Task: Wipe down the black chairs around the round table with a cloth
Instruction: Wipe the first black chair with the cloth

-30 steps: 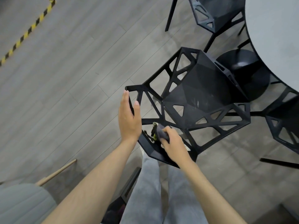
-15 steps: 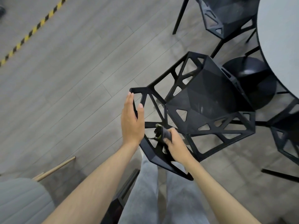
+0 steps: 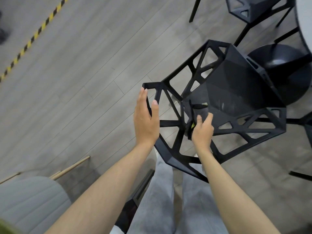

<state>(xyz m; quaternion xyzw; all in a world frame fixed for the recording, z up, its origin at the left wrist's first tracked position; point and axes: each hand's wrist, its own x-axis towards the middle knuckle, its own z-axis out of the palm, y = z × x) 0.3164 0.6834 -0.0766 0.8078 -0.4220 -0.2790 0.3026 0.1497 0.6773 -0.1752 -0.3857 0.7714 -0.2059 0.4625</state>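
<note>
A black chair point(image 3: 236, 92) with an angular cut-out frame stands in front of me, its backrest nearest to me. My left hand point(image 3: 146, 120) clasps the left edge of the backrest, fingers stretched along the bar and thumb on the inner side. My right hand point(image 3: 202, 130) presses a dark grey cloth point(image 3: 200, 114) with a yellow-green edge against the inner face of the backrest, just above the seat. Part of the cloth is hidden under my fingers.
The round grey table point(image 3: 305, 22) fills the top right corner, with its black disc base point(image 3: 285, 65) behind the chair. A second black chair point(image 3: 249, 7) stands at the top and a third point(image 3: 307, 122) at the right edge. A grey upholstered seat point(image 3: 28, 200) with wooden legs lies bottom left. Yellow-black floor tape point(image 3: 33, 38) runs top left.
My right hand has slid the cloth up from the lower backrest frame to its inner face by the seat. My left hand has kept its hold on the left edge.
</note>
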